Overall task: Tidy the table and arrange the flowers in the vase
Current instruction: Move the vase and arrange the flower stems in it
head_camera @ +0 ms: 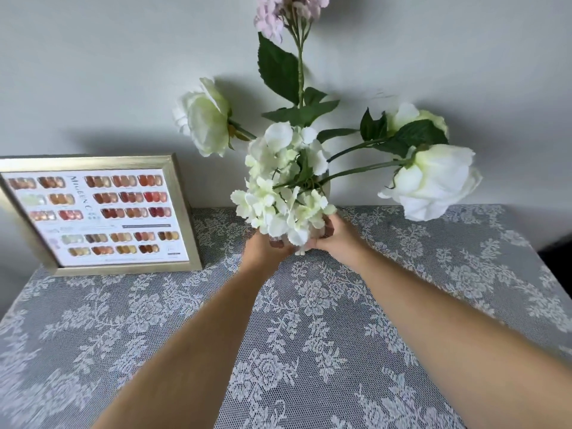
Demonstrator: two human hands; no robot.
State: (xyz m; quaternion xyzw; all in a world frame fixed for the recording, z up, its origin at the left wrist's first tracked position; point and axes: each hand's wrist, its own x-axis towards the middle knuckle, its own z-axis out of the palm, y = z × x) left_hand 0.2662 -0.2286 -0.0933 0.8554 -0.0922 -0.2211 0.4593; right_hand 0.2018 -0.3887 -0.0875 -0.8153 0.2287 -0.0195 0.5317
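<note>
Head view first, and we are looking down at both bare forearms reaching out over the grey worktop [433, 274] with its white lace rose-pattern cloth. Our left hand [263, 247] and right hand [335, 236] cup the pale vase [325, 188] from either side, each grip closed around its lower body, though the vase is almost wholly hidden behind the drooping white hydrangea cluster [278, 193], so we cannot tell whether its base is touching the cloth or raised off it. The vase sits near the back of the worktop, close to the pale wall. Out of it fan a white rose on the left [202, 117], a big white rose on the right [433, 181] with another cream rose [414, 117] behind it, and a tall pink hydrangea stem [291, 13] rising out of the top of the picture. Leaning at the left is a gold-framed nail colour chart [96, 212], well apart from the vase. Our judgement: the flowers are in, and the step now is placing the vase. To do it well we should keep it upright, hold low with even pressure from both sides, and move slowly, because those long right-hand stems look top-heavy and could tip it that way. We would set it down flat, then let go one hand at a time.
</note>
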